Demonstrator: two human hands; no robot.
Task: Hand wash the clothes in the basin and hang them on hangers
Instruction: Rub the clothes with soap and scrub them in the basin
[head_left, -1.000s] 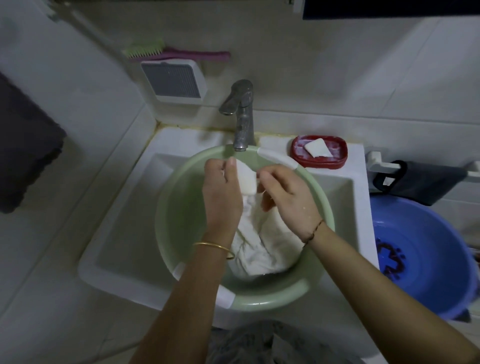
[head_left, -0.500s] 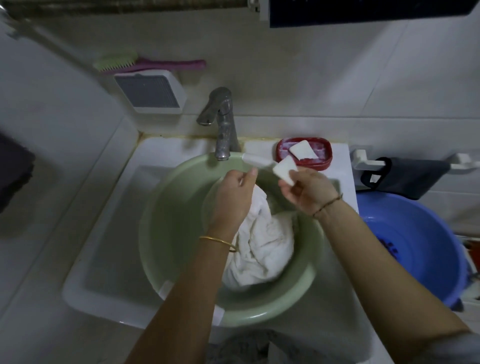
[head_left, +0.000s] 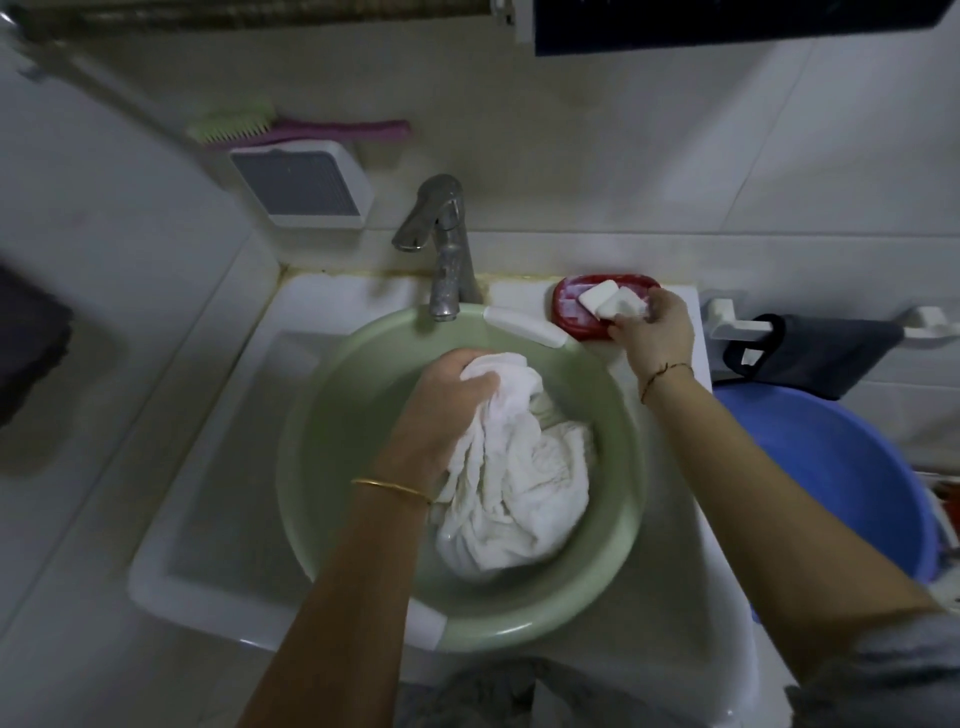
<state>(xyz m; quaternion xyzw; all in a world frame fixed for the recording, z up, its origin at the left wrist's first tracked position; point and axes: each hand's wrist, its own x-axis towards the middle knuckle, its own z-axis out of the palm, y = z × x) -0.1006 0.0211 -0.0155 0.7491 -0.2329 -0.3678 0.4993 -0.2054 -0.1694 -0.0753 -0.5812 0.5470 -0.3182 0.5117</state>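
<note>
A wet white garment (head_left: 514, 478) lies bunched in a pale green basin (head_left: 332, 467) set in the white sink (head_left: 208, 519). My left hand (head_left: 441, 410) grips the upper fold of the garment over the basin's middle. My right hand (head_left: 654, 332) reaches to the red soap dish (head_left: 571, 322) on the sink's back right corner and holds a white soap bar (head_left: 626, 304) over it. A second white soap bar (head_left: 597, 293) lies in the dish beside it.
A metal tap (head_left: 441, 244) stands behind the basin. A blue basin (head_left: 831, 483) sits to the right below a dark cloth on a wall rail (head_left: 810, 353). A green and pink brush (head_left: 291, 130) lies on a white wall box (head_left: 306, 182).
My right hand carried the soap bar away from the garment, rightward and back to the red dish. My left hand dropped lower and now grips the cloth alone.
</note>
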